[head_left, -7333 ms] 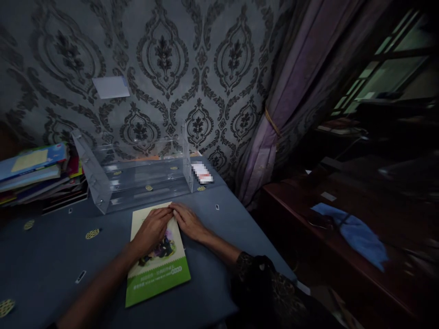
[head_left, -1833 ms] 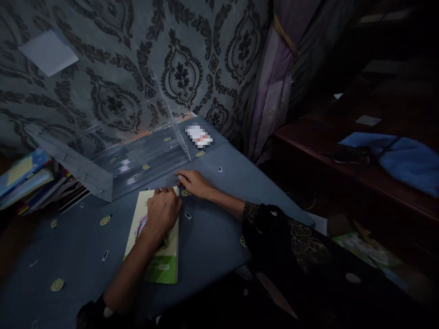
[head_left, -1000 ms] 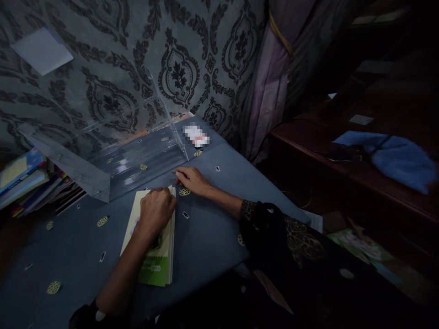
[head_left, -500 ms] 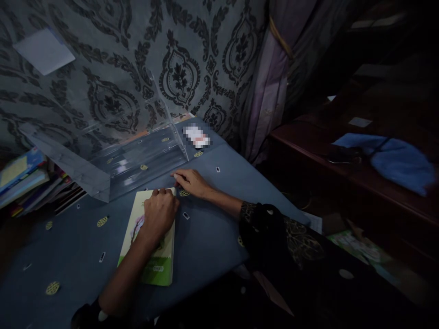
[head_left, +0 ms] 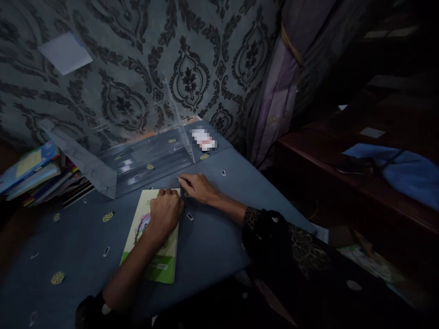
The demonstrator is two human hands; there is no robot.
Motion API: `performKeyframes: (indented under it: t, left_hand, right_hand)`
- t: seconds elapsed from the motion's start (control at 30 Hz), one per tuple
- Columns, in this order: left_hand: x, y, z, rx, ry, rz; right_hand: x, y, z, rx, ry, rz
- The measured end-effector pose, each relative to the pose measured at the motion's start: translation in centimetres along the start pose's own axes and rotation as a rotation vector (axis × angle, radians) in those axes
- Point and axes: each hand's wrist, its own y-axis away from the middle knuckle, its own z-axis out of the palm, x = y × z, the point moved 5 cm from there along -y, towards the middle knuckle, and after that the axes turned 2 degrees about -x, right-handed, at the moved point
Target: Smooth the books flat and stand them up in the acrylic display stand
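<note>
A thin book with a cream and green cover (head_left: pixel 144 228) lies on the blue patterned tablecloth (head_left: pixel 212 228). My left hand (head_left: pixel 166 212) rests on the book's far right part, fingers curled and closed over its top edge. Just to the right, my right hand (head_left: pixel 199 186) lies flat on the cloth with its fingers stretched out toward the book's top corner. A clear acrylic box (head_left: pixel 137 155), open at the front, stands right behind the book.
A stack of colourful books (head_left: pixel 34 171) lies at the far left. A small blurred card (head_left: pixel 204 138) sits beside the acrylic box. A purple curtain (head_left: pixel 277 91) hangs at the right; a dark wooden surface with a blue cloth (head_left: pixel 404 169) lies beyond.
Seven seconds ago both hands lay flat on the book. Now the left hand is curled on the book's top right part and the right hand rests on the cloth beside it.
</note>
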Motion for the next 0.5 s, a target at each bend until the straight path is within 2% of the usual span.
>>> performKeyframes:
  t: [0.17,0.27,0.4,0.5]
  left_hand:
    - [-1.6,0.2,0.6,0.105,0.059,0.077]
    - [-4.4,0.6,1.7,0.222,0.161,0.117]
    - [-9.2,1.2,4.0,0.387,0.262,0.069]
    - [-11.2,1.6,5.6,0.481,0.282,0.078]
  right_hand:
    - [-0.7,0.3,1.1,-0.086,0.048,-0.114]
    - [-1.1,0.4,1.4,-0.107,0.098,-0.153]
    - [-1.8,0.7,1.5,-0.117,0.15,-0.233]
    - [-2.0,0.9,1.9,-0.112,0.241,-0.258]
